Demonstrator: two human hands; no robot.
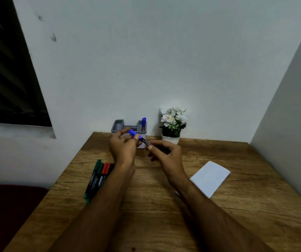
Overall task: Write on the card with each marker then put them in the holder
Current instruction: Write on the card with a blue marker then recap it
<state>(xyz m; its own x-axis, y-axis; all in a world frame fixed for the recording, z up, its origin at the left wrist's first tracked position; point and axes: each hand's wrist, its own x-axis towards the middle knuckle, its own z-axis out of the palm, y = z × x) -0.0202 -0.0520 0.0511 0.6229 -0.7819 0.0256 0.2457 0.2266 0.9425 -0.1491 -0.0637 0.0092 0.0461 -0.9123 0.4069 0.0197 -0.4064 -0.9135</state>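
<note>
Blue-capped marker (138, 137) sat at frame centre, light, stiff and slick; my left hand (123, 146) pinched its cap, my right hand (166, 153) gripped the barrel before the holder (118, 125).

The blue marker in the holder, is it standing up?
Yes, upright: the blue marker stands in the holder's right compartment, cap on top.

A matt, rough-grained wooden table (218, 224) carries a smooth white paper card (210, 177), a grey holder (118, 126) of seemingly matt plastic, and glossy plastic-looking markers (97, 177).
</note>
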